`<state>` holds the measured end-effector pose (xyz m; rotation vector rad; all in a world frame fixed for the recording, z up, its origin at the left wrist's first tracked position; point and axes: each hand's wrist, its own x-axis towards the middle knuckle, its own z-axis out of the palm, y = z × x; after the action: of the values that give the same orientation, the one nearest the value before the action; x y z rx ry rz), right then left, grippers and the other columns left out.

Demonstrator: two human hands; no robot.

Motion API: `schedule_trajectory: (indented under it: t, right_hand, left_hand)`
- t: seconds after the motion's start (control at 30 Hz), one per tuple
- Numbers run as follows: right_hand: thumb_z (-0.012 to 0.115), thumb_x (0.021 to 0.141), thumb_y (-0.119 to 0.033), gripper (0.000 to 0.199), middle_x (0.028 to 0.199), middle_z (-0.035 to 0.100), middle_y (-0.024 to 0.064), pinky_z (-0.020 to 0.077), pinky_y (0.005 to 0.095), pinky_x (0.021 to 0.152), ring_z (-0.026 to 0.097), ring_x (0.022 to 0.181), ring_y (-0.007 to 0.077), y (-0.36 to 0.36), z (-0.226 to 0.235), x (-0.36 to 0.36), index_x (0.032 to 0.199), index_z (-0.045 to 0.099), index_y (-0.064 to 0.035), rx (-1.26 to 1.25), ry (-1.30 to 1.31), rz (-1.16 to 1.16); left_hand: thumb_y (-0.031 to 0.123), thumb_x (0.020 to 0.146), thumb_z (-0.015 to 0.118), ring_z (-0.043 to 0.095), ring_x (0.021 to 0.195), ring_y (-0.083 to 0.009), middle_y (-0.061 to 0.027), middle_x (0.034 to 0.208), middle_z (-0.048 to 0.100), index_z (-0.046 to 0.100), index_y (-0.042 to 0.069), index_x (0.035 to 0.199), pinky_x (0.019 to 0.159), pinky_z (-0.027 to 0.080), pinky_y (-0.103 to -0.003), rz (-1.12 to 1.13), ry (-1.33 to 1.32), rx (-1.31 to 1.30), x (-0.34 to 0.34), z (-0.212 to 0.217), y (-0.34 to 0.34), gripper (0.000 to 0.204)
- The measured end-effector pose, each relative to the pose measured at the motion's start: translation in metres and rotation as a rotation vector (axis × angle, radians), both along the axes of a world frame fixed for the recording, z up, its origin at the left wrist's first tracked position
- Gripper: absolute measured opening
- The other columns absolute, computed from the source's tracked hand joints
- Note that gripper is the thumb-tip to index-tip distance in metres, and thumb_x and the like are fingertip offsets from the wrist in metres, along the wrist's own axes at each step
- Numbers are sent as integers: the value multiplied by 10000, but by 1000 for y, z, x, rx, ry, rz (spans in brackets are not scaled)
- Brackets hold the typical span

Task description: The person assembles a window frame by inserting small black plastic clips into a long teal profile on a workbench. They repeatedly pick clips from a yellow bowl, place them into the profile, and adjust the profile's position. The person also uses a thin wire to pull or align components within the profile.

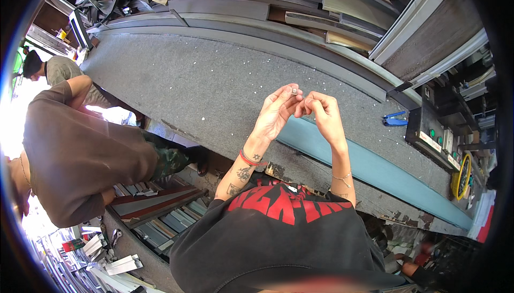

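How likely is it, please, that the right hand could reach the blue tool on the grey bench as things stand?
Probably yes, with a stretch: only grey bench seems to lie between the right hand and the blue tool.

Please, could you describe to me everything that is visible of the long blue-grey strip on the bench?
The strip is long, flat and plain blue-grey, with a smooth, matt face; it could be painted metal or plastic. It lies flat on the grey bench, slanting from the middle of the picture to the lower right. The lens seems to bend its edges. The right hand and forearm hide part of its left portion; whether they touch it is unclear.
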<state>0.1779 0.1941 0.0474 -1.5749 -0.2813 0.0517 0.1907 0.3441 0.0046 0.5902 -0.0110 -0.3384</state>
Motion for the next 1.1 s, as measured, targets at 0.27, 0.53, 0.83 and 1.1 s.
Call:
schedule_trajectory:
  t: [0.27,0.53,0.83,1.1]
  right_hand:
    - [477,855,-114,247,626,630,91,474,271,588,587,605,121,4,0,2,722,607,48,-103,13,-55]
    - [474,841,-126,251,612,622,88,451,269,553,572,578,118,6,3,1,700,599,40,-213,19,-142]
    - [481,827,-146,267,618,638,98,447,283,535,584,561,127,6,-1,2,694,618,42,-223,16,-159]
    - [446,840,-100,270,609,629,89,460,251,564,556,584,93,13,-1,2,654,587,35,-254,32,-189]
  left_hand:
    - [201,909,604,616,895,-152,-89,979,631,569,-7,1097,803,532,-276,12,-62,63,0,0,0,282]
    - [193,921,588,617,891,-147,-86,970,635,577,-8,1091,796,528,-261,9,-35,70,2,-1,-3,264]
    - [185,920,589,618,888,-147,-89,969,639,581,-4,1089,808,528,-258,-8,-21,33,4,-2,-2,254]
    - [181,914,597,621,874,-144,-94,973,640,573,-12,1102,805,527,-257,7,-26,35,5,-3,1,270]
